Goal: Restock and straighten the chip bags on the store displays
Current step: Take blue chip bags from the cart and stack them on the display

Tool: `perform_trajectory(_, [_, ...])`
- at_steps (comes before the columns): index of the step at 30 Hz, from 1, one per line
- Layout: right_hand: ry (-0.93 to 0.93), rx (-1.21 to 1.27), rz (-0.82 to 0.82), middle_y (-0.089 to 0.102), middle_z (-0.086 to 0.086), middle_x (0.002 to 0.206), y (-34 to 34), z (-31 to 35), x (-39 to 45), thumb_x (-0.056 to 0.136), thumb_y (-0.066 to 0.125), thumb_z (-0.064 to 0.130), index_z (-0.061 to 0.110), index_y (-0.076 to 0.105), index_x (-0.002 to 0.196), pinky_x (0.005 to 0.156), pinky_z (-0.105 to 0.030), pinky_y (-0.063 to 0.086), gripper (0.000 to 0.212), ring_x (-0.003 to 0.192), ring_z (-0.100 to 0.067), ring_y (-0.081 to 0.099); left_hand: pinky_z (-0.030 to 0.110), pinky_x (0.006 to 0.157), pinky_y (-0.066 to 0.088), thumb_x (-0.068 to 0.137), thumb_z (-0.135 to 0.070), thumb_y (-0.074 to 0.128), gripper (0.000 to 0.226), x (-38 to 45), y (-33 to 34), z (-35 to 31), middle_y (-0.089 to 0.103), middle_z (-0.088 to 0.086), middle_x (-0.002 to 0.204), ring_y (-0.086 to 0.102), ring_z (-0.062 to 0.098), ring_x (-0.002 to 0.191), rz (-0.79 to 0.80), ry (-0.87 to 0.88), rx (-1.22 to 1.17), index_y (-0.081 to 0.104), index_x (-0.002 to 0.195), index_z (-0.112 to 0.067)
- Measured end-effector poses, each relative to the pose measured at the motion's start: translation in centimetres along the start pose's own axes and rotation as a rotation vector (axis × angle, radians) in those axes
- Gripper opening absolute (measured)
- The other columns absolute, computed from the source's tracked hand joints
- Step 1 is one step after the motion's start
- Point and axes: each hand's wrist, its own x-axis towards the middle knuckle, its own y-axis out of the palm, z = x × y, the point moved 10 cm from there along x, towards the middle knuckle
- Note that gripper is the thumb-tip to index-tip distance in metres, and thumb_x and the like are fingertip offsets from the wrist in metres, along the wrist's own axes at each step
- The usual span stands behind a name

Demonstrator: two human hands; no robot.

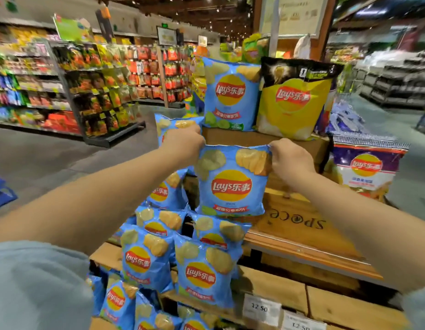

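Note:
I hold a blue chip bag (230, 182) upright in front of a stepped wooden crate display (302, 225). My left hand (183, 144) grips its top left corner and my right hand (290, 160) pinches its top right corner. Several more blue bags (202, 270) are stacked on the lower steps below it. Another blue bag (230, 94) and a yellow bag (295, 101) stand on the top crate. A purple-and-white bag (366, 167) leans at the right side.
Price tags (261, 308) hang on the front of the lowest crate. Snack shelves (71, 89) line the aisle on the left, and darker shelving (397, 84) stands far right. Open floor (52, 158) lies to the left of the display.

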Motion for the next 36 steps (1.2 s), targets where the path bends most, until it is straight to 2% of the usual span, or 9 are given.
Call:
perform_trajectory(2, [0.011,-0.008,0.014,0.054,-0.012,0.119,1.0,0.2,1.1,0.097,0.041,0.015,0.017,0.056,0.126,0.077,-0.038,0.042,0.033,0.107,-0.035,0.053,0.028,0.052,0.032,0.086,-0.010,0.055,0.023,2.1,1.2,0.6,0.045,0.007,0.115,0.056,0.033,0.091,-0.008,0.026,-0.009,0.064,0.106,-0.017])
perform_trajectory(6, [0.049,-0.028,0.029,0.054,-0.012,0.119,3.3,0.6,2.6,0.097,0.041,0.015,0.015,0.056,0.125,0.078,-0.040,0.045,0.031,0.105,-0.036,0.055,0.027,0.046,0.023,0.093,-0.012,0.049,0.027,5.1,3.0,1.5,0.046,0.007,0.115,0.050,0.029,0.087,-0.065,0.067,-0.019,0.063,0.115,-0.018])
perform_trajectory(11, [0.108,-0.065,0.103,0.054,-0.013,0.115,7.0,1.1,3.2,0.099,0.039,0.015,0.009,0.057,0.120,0.076,-0.041,0.048,0.028,0.099,-0.037,0.057,0.027,0.051,0.032,0.091,-0.011,0.049,0.029,8.5,7.1,1.7,0.048,0.005,0.111,0.059,0.030,0.091,-0.059,0.184,-0.016,0.065,0.114,-0.017])
perform_trajectory(17, [0.183,-0.091,0.175,0.054,-0.012,0.113,10.1,1.3,3.5,0.100,0.038,0.015,0.009,0.057,0.115,0.072,-0.038,0.046,0.026,0.096,-0.036,0.058,0.026,0.044,0.019,0.090,-0.007,0.047,0.028,9.9,10.0,1.7,0.044,0.005,0.103,0.059,0.031,0.087,-0.038,0.240,-0.039,0.065,0.110,-0.015])
perform_trajectory(21, [0.191,-0.050,0.145,0.056,-0.015,0.114,11.4,1.3,3.2,0.097,0.043,0.011,0.008,0.059,0.120,0.066,-0.036,0.041,0.028,0.095,-0.037,0.059,0.026,0.045,0.020,0.093,-0.011,0.046,0.020,10.3,11.9,1.6,0.042,0.003,0.101,0.046,0.024,0.071,-0.013,0.263,-0.053,0.063,0.103,-0.015])
perform_trajectory(24, [0.185,-0.020,0.144,0.057,-0.016,0.114,12.2,1.5,3.0,0.096,0.046,0.010,0.007,0.060,0.121,0.067,-0.037,0.044,0.029,0.094,-0.038,0.059,0.028,0.046,0.025,0.093,-0.012,0.047,0.018,10.6,13.1,1.4,0.032,-0.001,0.093,0.042,0.022,0.069,-0.001,0.270,-0.081,0.063,0.101,-0.016])
perform_trajectory(27, [0.204,-0.010,0.174,0.056,-0.014,0.116,13.6,1.3,2.6,0.096,0.047,0.011,0.009,0.058,0.124,0.067,-0.034,0.040,0.030,0.098,-0.036,0.059,0.028,0.044,0.022,0.093,-0.012,0.048,0.017,10.5,14.5,1.0,0.035,0.001,0.095,0.041,0.022,0.067,0.022,0.285,-0.082,0.063,0.100,-0.017])
perform_trajectory(30, [0.233,-0.032,0.236,0.054,-0.009,0.119,15.4,1.0,2.2,0.096,0.044,0.012,0.013,0.055,0.125,0.066,-0.030,0.037,0.031,0.101,-0.032,0.057,0.029,0.043,0.022,0.093,-0.010,0.048,0.017,10.5,16.3,0.6,0.037,0.002,0.095,0.042,0.022,0.067,0.049,0.291,-0.089,0.063,0.100,-0.014])
perform_trajectory(36, [0.281,-0.029,0.305,0.052,-0.007,0.121,18.1,0.8,1.2,0.099,0.040,0.015,0.015,0.054,0.125,0.075,-0.034,0.045,0.029,0.103,-0.028,0.056,0.030,0.051,0.031,0.093,-0.010,0.048,0.017,10.2,19.1,0.2,0.044,0.005,0.103,0.056,0.027,0.080,0.113,0.282,-0.129,0.062,0.102,-0.014])
